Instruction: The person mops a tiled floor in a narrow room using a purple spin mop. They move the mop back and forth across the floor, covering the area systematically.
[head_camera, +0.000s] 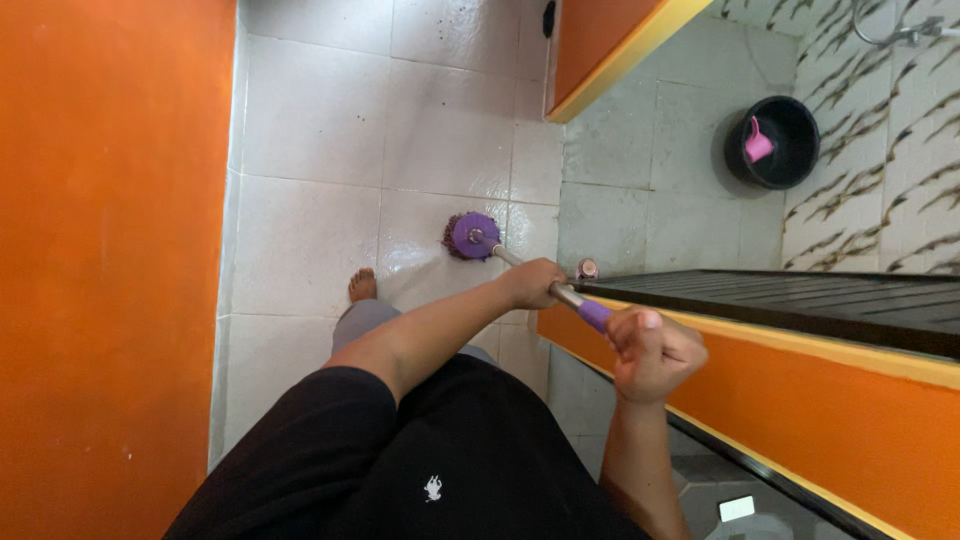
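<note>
We grip the mop handle (560, 292) with both hands: left hand (530, 282) closed lower down, right hand (652, 350) fisted at the purple grip. The purple mop head (472, 236) rests on the wet white floor (320, 130), near our bare foot (362, 285).

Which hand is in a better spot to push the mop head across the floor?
Probably the left hand. It grips the metal mop handle lower down, nearer the purple mop head. The right hand holds the purple top end, so it mostly steadies.
</note>
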